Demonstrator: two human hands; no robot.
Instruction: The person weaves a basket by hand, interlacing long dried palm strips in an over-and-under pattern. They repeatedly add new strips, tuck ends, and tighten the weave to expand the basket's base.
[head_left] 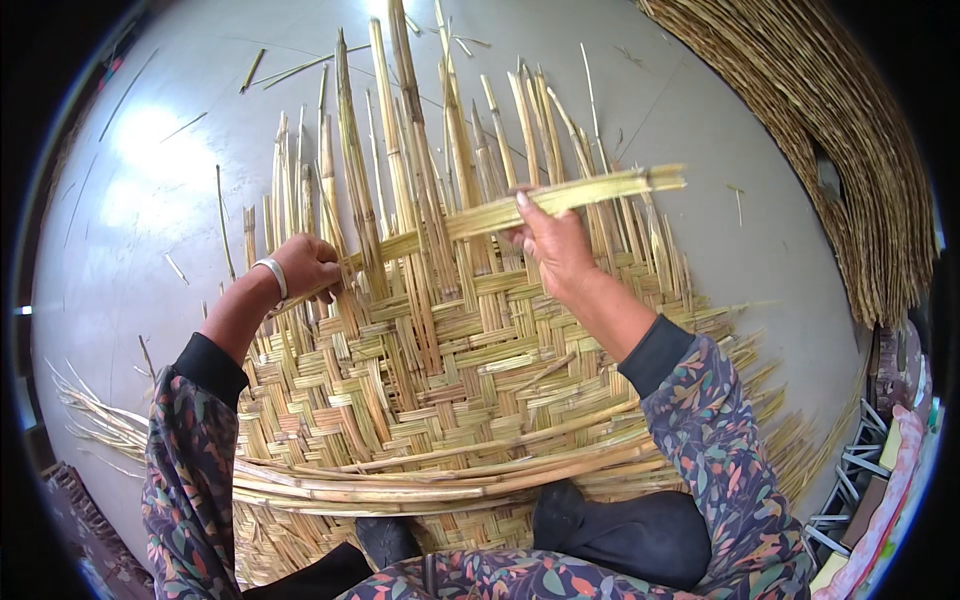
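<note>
A long, flattened yellow-green reed strip (620,186) slants across the upright reeds, its right end raised and split. My right hand (557,244) is closed around it right of the middle, thumb on top. At the strip's left end, my left hand (308,268), with a silvery bangle at the wrist, is closed at the edge of the weave; its fingertips are partly hidden. Several upright reed strips (409,120) fan out away from me, some passing in front of the held strip. Nearer me lies the woven reed mat (430,415) in a zigzag pattern.
A bundle of long reeds (430,487) lies across the mat before my dark shoes (560,515). Loose reed ends (105,425) stick out at the left. Reed scraps (252,70) lie on the grey floor (700,130). A large rolled reed mat (850,150) stands at the far right.
</note>
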